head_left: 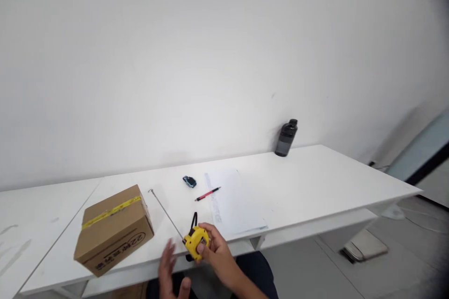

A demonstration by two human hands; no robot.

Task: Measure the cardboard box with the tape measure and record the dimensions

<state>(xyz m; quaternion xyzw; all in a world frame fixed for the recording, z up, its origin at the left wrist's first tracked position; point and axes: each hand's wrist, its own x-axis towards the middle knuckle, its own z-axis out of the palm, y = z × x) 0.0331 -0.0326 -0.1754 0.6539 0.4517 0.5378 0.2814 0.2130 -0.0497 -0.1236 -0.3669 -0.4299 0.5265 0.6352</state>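
My right hand [218,251] grips a yellow tape measure [196,242] at the near edge of the white table [315,173]. Its thin blade [164,210] is pulled out and runs up and left over the tabletop, ending in a hook beside a cardboard box [114,229] sealed with yellow tape. My left hand [169,273] hovers just left of the tape measure, below the table edge, with its fingers apart and holding nothing; it is a little blurred.
A sheet of white paper [233,203] lies right of the blade, with a red pen [207,194] at its left edge and a small dark key fob [189,181] behind. A dark bottle [286,138] stands at the wall. Grey floor lies to the right.
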